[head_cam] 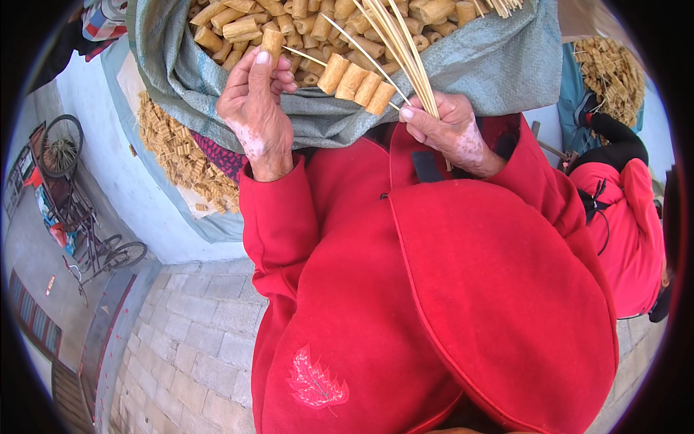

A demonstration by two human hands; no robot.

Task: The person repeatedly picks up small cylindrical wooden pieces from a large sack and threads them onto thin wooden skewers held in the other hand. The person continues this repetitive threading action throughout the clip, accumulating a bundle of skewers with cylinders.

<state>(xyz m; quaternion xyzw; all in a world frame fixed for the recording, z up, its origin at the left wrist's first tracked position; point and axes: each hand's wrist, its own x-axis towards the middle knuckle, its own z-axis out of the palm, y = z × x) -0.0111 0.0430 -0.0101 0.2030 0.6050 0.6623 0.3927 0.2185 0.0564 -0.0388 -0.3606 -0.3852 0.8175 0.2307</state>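
Note:
My left hand pinches one hollow tan food roll between thumb and fingers, just left of a bamboo skewer's bare tip. Several like rolls sit side by side on that skewer, whose lower end is in my right hand. The same hand grips a bundle of bare bamboo skewers, fanned upward; one loose skewer slants away to the left. Beneath both hands a blue-grey woven sack lies with its mouth rolled back, full of loose rolls.
Heaps of skewered rolls lie on sheeting to the left and far right. A person in a pinkish-red top is at the right. A cargo tricycle stands at the left, beyond a pale wall. Stone paving lies below.

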